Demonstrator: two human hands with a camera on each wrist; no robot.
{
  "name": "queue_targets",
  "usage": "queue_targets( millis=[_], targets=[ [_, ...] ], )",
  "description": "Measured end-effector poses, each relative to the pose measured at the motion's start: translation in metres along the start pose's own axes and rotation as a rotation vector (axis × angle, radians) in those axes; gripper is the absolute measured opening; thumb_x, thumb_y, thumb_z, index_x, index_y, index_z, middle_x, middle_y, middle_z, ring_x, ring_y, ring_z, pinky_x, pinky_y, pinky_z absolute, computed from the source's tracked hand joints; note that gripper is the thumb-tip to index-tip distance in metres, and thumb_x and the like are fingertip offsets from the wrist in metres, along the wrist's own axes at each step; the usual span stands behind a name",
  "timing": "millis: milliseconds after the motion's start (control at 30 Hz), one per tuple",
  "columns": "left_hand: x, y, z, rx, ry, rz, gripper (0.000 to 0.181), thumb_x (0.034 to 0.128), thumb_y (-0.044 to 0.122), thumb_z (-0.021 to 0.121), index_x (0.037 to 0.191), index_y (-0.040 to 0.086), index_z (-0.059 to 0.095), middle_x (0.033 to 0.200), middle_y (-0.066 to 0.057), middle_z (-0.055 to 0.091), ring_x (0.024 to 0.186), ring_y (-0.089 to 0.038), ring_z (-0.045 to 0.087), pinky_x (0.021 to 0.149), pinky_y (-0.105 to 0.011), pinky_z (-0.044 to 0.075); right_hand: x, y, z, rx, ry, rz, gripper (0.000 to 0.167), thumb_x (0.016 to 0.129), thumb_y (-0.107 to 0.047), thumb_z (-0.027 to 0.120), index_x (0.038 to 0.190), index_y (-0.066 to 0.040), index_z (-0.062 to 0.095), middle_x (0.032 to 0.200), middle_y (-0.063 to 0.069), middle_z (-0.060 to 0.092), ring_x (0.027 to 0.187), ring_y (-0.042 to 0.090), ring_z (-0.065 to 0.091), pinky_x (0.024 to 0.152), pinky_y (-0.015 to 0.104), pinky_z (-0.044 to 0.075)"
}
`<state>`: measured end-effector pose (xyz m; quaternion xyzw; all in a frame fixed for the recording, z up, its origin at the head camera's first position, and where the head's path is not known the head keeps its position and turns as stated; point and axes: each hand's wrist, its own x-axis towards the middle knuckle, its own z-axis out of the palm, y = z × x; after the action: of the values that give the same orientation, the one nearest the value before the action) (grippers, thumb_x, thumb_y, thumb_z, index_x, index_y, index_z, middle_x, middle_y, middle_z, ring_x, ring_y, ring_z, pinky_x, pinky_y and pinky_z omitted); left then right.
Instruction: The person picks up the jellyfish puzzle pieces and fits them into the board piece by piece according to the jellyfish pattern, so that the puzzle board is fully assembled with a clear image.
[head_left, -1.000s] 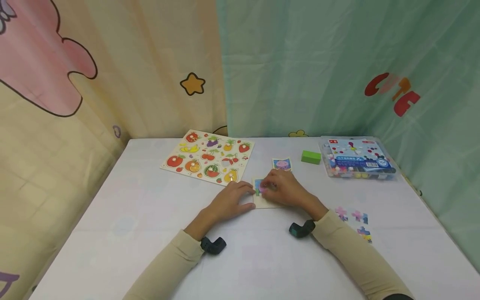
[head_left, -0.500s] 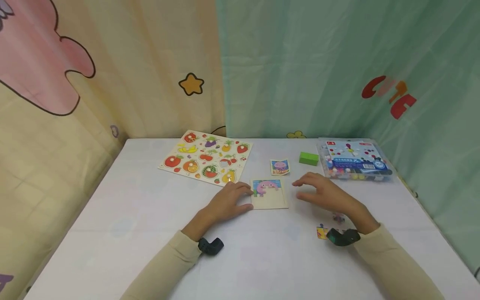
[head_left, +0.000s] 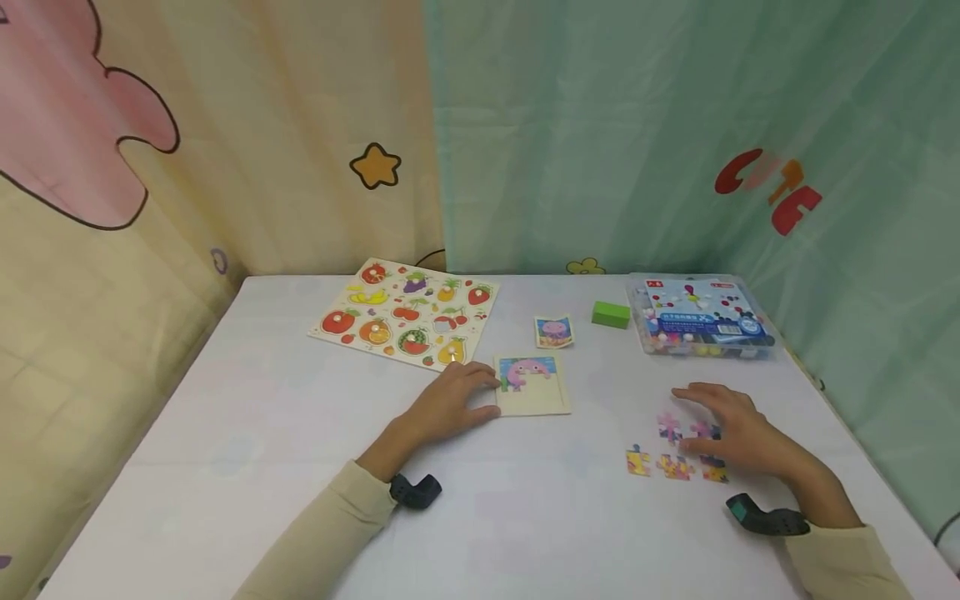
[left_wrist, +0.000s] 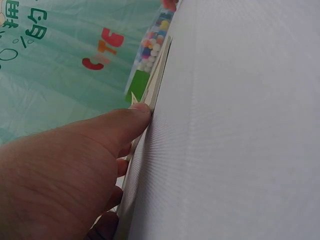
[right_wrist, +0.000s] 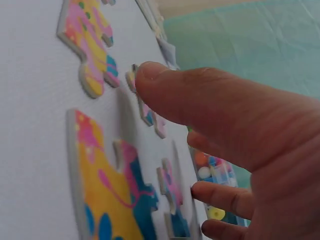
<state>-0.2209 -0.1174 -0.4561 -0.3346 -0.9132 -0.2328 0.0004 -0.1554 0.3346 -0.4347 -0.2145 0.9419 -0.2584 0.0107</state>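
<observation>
OK, R hand (head_left: 738, 433): I had thumb & fingers parted, nothing held; contact unclear.
Loose pcs (head_left: 673, 467): lay under/beside R fingertips, L of palm, two rows running L–R; R hand nearer.
Board (head_left: 543, 401): sat well L, part-filled.
L hand (head_left: 447, 405): relaxed, touched board's L edge.

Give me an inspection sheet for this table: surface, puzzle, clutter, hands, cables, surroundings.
Surface: table covered in white.
Puzzle: puzzle board partly filled along its top and left; loose pieces lie to its right, some partly hidden; picture card behind it.
Clutter: fruit board at back left; green block and plastic box at back right.
Left hand: touches the puzzle board's left edge.
Right hand: at the loose pieces, fingers apart; contact unclear.
Cables: dark curved line at far right, possibly a cord.
Surroundings: yellow curtain and green curtain, both printed.
</observation>
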Motion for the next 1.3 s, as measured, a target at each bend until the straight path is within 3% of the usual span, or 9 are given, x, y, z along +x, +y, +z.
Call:
queue_targets(
  millis=[133,400,733,800,867,967,1033,1200,1300],
  targets=[
    [0.0,0.0,0.002,0.004,-0.008,-0.003,0.044,0.0938,0.04,0.073,0.129,0.014,0.067,0.138,-0.002,0.058,0.127,-0.022,0.049,0.106,-0.038,0.04,-0.002,0.005,0.007,-0.025,0.015,0.012,0.057,0.08,-0.028,0.087,0.129,-0.01,0.065,0.142,0.028,0.042,0.123,0.059,0.035,0.081,0.077,0.029],
    [0.0,0.003,-0.003,-0.003,0.006,-0.005,0.042,0.0938,0.038,0.073,0.128,0.014,0.068,0.137,-0.003,0.058,0.124,-0.023,0.051,0.102,-0.039,0.042,0.002,0.006,0.012,0.014,0.061,0.047,0.026,0.081,-0.02,0.086,0.103,-0.019,0.072,0.14,0.021,0.048,0.125,0.053,0.037,0.087,0.076,0.025],
    [-0.001,0.0,0.0,-0.003,0.006,-0.002,0.042,0.0938,0.039,0.073,0.128,0.015,0.068,0.138,-0.003,0.058,0.124,-0.023,0.05,0.104,-0.038,0.042,0.004,0.003,0.015,0.009,0.113,-0.039,0.023,0.08,-0.012,0.086,0.097,-0.018,0.072,0.124,0.012,0.062,0.118,0.044,0.05,0.085,0.066,0.032],
    [0.0,-0.001,0.002,-0.005,0.012,-0.001,0.041,0.0937,0.039,0.073,0.128,0.016,0.068,0.138,-0.003,0.058,0.124,-0.023,0.05,0.103,-0.038,0.042,0.005,0.004,0.016,-0.029,0.152,-0.071,0.026,0.078,-0.01,0.087,0.099,-0.017,0.073,0.119,0.007,0.064,0.115,0.039,0.055,0.092,0.056,0.038],
    [0.0,-0.002,0.003,-0.005,0.013,-0.001,0.042,0.0938,0.04,0.073,0.128,0.016,0.068,0.138,-0.002,0.058,0.124,-0.022,0.05,0.103,-0.038,0.042,0.008,0.005,0.017,-0.048,0.211,-0.118,0.029,0.076,-0.007,0.088,0.1,-0.015,0.074,0.114,0.004,0.066,0.11,0.033,0.059,0.099,0.039,0.041],
    [-0.001,-0.002,0.004,-0.004,0.012,-0.001,0.042,0.0941,0.04,0.072,0.128,0.016,0.068,0.138,-0.002,0.058,0.124,-0.022,0.05,0.102,-0.038,0.042,0.017,0.004,0.019,-0.072,0.33,-0.211,0.036,0.071,-0.001,0.09,0.101,-0.012,0.073,0.107,0.0,0.067,0.101,0.023,0.063,0.093,0.01,0.038],
    [-0.002,-0.001,0.003,-0.008,0.009,-0.004,0.042,0.0943,0.04,0.072,0.129,0.016,0.068,0.138,-0.002,0.058,0.125,-0.022,0.05,0.102,-0.038,0.042,0.025,-0.001,0.019,-0.048,0.368,-0.245,0.038,0.069,0.001,0.09,0.101,-0.011,0.073,0.105,0.0,0.067,0.1,0.02,0.062,0.094,0.005,0.034],
    [-0.002,0.0,0.001,-0.013,0.0,-0.02,0.042,0.0945,0.04,0.071,0.129,0.016,0.067,0.139,-0.001,0.058,0.126,-0.021,0.049,0.103,-0.038,0.042,0.054,-0.027,0.021,-0.01,0.343,-0.226,0.033,0.076,-0.004,0.088,0.104,-0.011,0.072,0.108,-0.001,0.067,0.107,0.022,0.061,0.097,0.009,0.036],
    [-0.001,-0.001,0.001,-0.006,-0.013,-0.024,0.043,0.0952,0.041,0.07,0.13,0.017,0.067,0.139,0.0,0.057,0.127,-0.02,0.048,0.104,-0.037,0.042,0.079,-0.046,0.027,0.016,0.296,-0.223,0.028,0.081,-0.009,0.086,0.105,-0.012,0.072,0.109,-0.001,0.067,0.109,0.024,0.061,0.097,0.024,0.045]
  ],
)
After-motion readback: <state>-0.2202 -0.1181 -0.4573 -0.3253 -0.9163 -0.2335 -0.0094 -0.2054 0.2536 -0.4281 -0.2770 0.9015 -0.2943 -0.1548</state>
